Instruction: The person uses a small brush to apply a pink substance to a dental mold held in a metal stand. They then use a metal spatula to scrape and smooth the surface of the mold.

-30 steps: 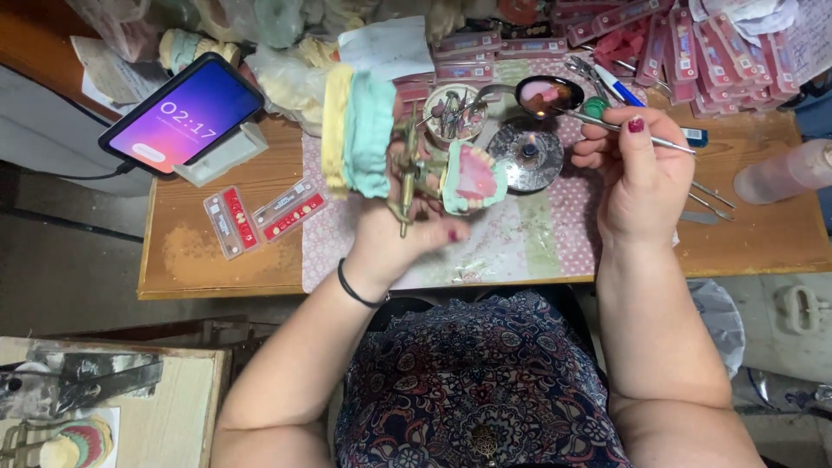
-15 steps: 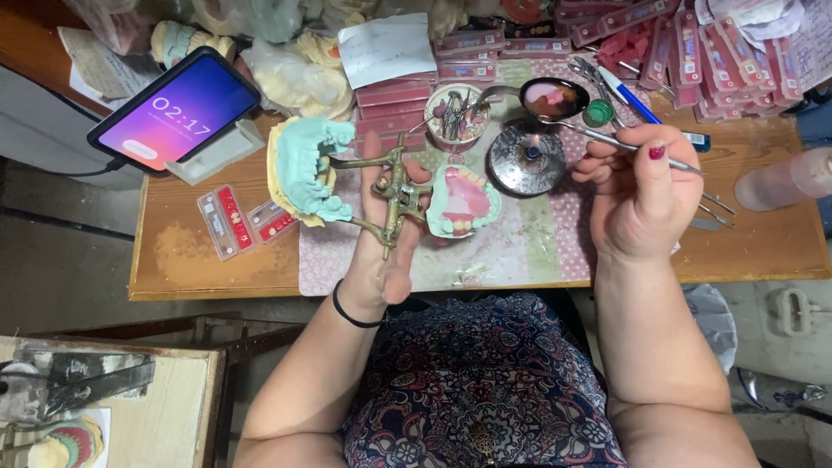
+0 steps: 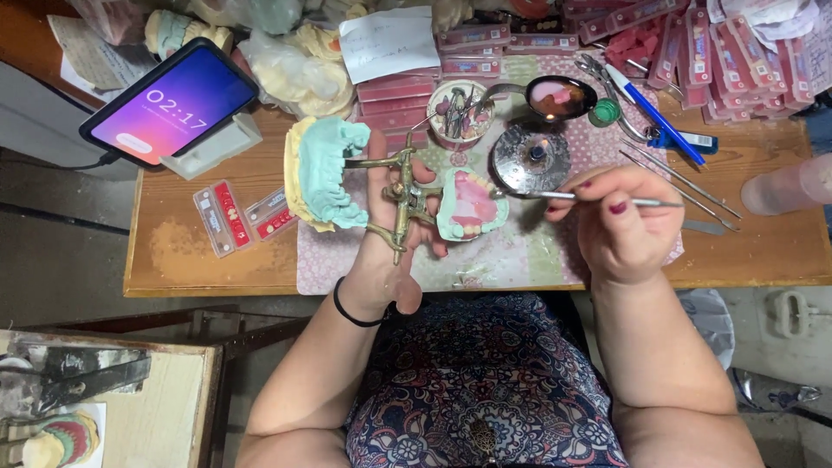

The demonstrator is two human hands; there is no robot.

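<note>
Two hands: both were busy over the middle of the bench (image 3: 763, 251).
Left hand (image 3: 390, 234): I gripped the brass articulator (image 3: 400, 192) by its hinge frame, swung open, with the green-and-cream cast (image 3: 322, 173) out to the left and the pink wax denture (image 3: 472, 204) to the right.
Right hand (image 3: 626, 221): my fingers were pinched round a slim metal instrument (image 3: 555, 196), its tip lying just beside the denture's right edge.
Doing it well: I judged it best to brace my right fingers, bring only the tip to the wax, and hold the frame steady and level.
Close hazards: the small spirit burner (image 3: 530, 158) sat just behind the tip, with the cup of burs (image 3: 459, 111) and the spoon of pink wax (image 3: 559, 97) beyond it.
Edges: the near edge of the bench ran right under my wrists.
Open room: the patterned mat (image 3: 520, 260) in front of the denture lay bare; the phone (image 3: 169, 102) and trays of teeth (image 3: 236, 212) stood well apart to the left.
</note>
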